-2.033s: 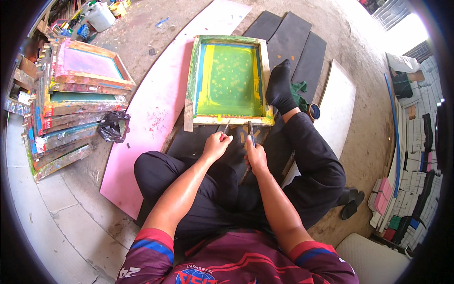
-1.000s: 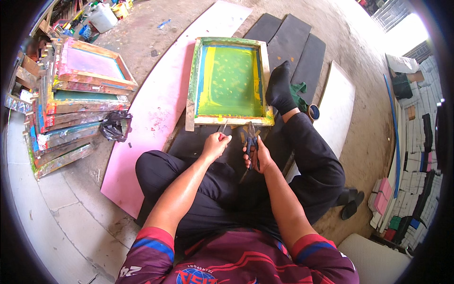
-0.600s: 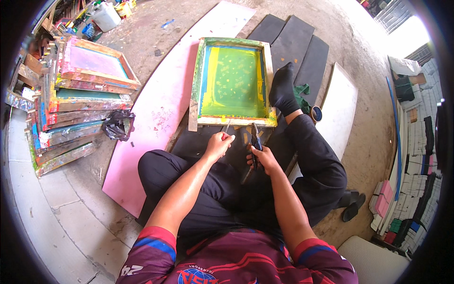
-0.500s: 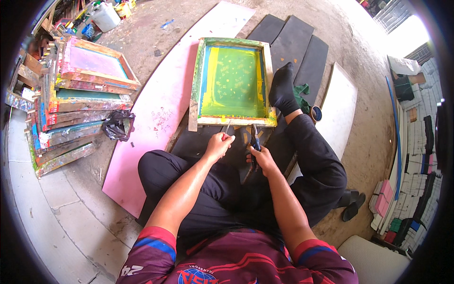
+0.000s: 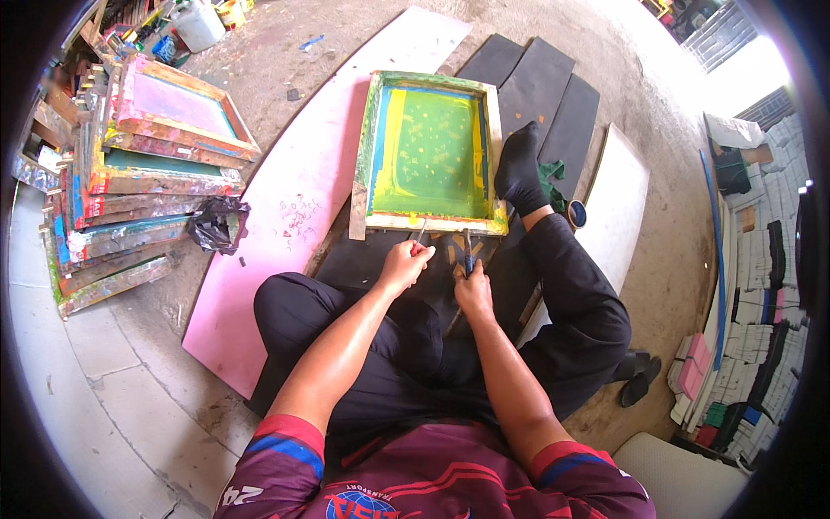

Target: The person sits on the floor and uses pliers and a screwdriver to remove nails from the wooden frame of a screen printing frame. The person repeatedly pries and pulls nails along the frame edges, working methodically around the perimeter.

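Observation:
A wooden screen-printing frame (image 5: 372,130) lies on dark boards, its green mesh (image 5: 428,151) edged with yellow and blue. My left hand (image 5: 405,266) is closed on a thin metal-shafted tool (image 5: 422,234) like a small screwdriver, its tip at the frame's near rail. Most of its handle is hidden by my fingers. Closed in my right hand (image 5: 474,290) is a pair of pliers (image 5: 469,253) with dark handles, jaws pointing away from me against or just short of the same rail. My right foot (image 5: 520,169) in a black sock is beside the frame's right side.
Paint-stained frames (image 5: 164,186) are stacked at the left, a black plastic bag (image 5: 216,227) by them. A pink board (image 5: 268,233) and a white board (image 5: 612,186) lie on either side. Nearby are a small round can (image 5: 577,213) and a green cloth (image 5: 551,180).
My right hand has turned the pliers, so they now show edge-on and point straight at the rail. The left hand has shifted slightly to the right with its tool.

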Motion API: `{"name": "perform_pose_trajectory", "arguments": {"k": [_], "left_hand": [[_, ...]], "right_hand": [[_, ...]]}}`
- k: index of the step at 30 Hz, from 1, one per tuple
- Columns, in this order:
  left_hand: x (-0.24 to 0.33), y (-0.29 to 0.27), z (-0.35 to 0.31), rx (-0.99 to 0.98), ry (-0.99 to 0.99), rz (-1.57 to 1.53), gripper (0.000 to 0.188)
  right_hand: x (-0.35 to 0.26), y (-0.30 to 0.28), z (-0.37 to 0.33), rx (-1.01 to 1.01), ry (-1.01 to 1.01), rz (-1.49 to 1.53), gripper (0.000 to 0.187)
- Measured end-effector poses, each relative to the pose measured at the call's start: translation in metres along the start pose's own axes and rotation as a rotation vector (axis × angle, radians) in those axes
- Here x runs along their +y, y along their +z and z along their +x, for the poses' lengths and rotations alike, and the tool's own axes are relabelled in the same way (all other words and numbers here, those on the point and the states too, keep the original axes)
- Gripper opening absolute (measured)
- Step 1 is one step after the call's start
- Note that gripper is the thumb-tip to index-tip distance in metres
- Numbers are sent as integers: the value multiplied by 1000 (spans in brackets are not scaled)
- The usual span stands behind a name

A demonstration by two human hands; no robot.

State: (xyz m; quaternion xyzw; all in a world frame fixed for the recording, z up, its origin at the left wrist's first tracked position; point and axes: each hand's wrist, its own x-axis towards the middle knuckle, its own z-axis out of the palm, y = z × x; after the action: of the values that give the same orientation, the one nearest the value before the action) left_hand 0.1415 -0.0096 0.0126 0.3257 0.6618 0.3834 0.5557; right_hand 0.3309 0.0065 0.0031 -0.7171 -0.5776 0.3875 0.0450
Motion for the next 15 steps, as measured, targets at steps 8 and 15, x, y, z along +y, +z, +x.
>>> {"name": "perform_pose_trajectory", "arguments": {"k": [8, 15], "left_hand": [[2, 0, 1, -13, 5, -4, 32], [0, 1, 2, -23, 21, -9, 33]], "right_hand": [[-30, -3, -15, 35, 99, -113, 73], [-47, -7, -29, 101, 53, -194, 67]]}}
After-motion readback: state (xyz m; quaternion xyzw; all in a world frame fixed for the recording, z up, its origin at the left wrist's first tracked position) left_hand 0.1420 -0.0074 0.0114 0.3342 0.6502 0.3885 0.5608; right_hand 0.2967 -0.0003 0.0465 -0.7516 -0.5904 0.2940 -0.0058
